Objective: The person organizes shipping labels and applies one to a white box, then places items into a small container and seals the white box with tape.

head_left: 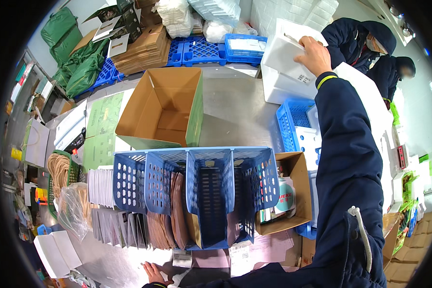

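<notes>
My right arm stretches to the back right, where my right hand (315, 56) has its fingers curled over the top edge of a white foam box (287, 61). My left hand (153, 274) lies at the near edge of the metal table with its fingers stretched out, holding nothing I can see. A blue plastic divider rack (192, 206) stands between my arms, with brown paper sleeves (179, 211) upright in its slots. Behind it is an opened cardboard box (170, 103), green outside and brown inside, with nothing in it.
Blue baskets (289, 129) and a small carton of cards (300, 216) stand right of the rack. To its left are grey envelopes (117, 229) and a green basket of twine (58, 168). Flattened cartons (144, 50) are stacked behind. Two people (355, 41) stand at the far right.
</notes>
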